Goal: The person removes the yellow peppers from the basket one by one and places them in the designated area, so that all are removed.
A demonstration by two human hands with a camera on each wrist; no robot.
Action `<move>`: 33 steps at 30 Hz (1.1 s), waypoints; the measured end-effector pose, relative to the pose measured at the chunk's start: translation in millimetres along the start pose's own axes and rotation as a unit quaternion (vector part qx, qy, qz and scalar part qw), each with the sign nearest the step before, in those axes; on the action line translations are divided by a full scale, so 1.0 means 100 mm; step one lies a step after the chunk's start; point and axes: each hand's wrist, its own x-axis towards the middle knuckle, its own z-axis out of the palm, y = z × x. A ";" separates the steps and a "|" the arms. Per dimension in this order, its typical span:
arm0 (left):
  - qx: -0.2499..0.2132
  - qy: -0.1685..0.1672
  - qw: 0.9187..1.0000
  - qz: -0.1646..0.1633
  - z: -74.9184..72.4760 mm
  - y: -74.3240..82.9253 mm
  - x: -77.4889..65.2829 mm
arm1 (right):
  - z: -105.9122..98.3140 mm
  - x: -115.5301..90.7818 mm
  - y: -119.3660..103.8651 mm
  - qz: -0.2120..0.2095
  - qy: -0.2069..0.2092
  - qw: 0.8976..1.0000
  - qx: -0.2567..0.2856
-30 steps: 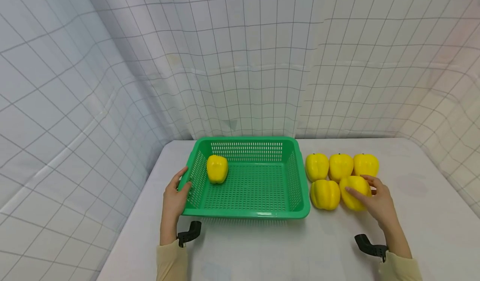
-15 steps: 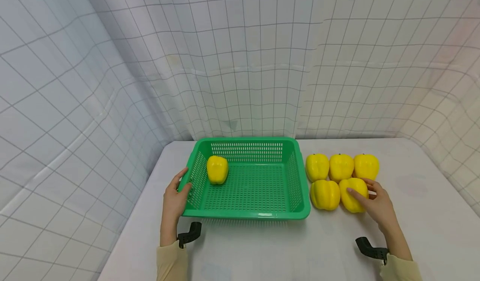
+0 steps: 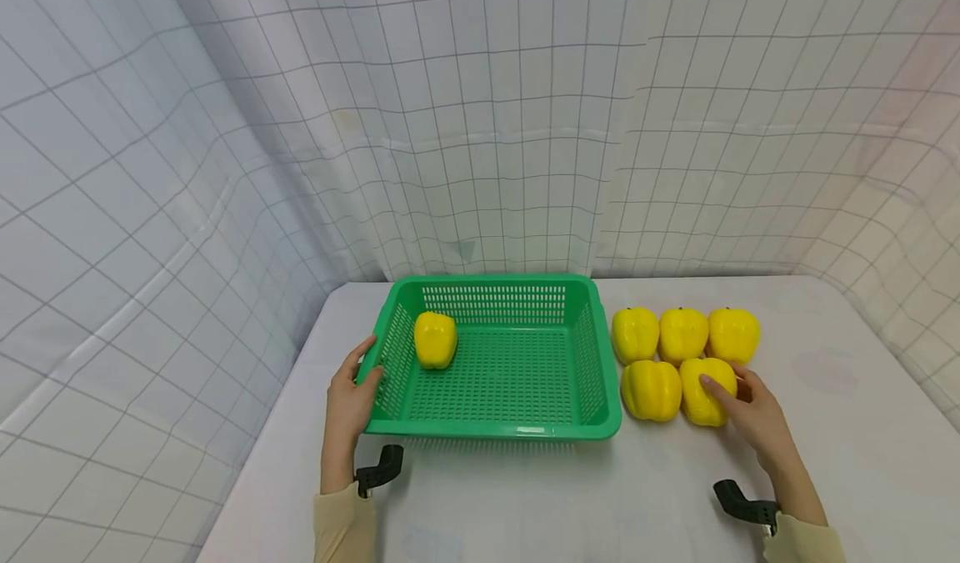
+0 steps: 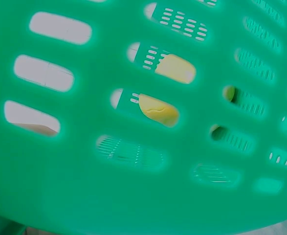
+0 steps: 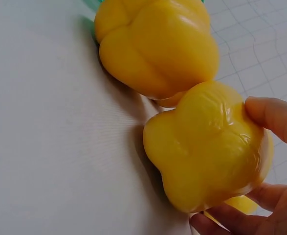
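A green plastic basket (image 3: 495, 429) with slotted walls stands on the white table; its wall (image 4: 109, 196) fills the left wrist view. My left hand (image 3: 350, 400) grips the basket's left rim, thumb on the inner side. Inside the basket at the left lies one yellow bell pepper (image 3: 435, 340). My right hand (image 3: 757, 413) holds another yellow bell pepper (image 3: 703, 396), at the right end of the front row. In the right wrist view, the thumb (image 5: 270, 112) touches one side of this pepper (image 5: 207, 152) and the fingers curl along the opposite side.
Beside the held pepper sits a yellow bell pepper (image 3: 651, 390), close to the basket's right wall. Behind them three more stand in a row: a left pepper (image 3: 634, 335), a middle pepper (image 3: 682, 335) and a right pepper (image 3: 733, 335). White gridded curtains (image 3: 517, 171) enclose the table (image 3: 525, 505).
The pepper in my right hand has shifted slightly down and toward the front-row pepper, and the right hand has lowered a little with it. My left hand and the basket stay put.
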 end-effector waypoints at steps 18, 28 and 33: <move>0.003 0.004 1.000 0.009 0.01 -0.04 0.03 | 0.02 -0.02 0.00 -0.006 -0.001 1.000 -0.005; 0.002 0.004 1.000 0.005 0.01 -0.03 0.02 | 0.05 0.26 0.22 -0.058 0.157 0.986 -0.024; -0.002 0.005 1.000 0.005 0.01 -0.03 0.02 | 0.07 0.54 0.43 -0.119 0.229 0.966 -0.021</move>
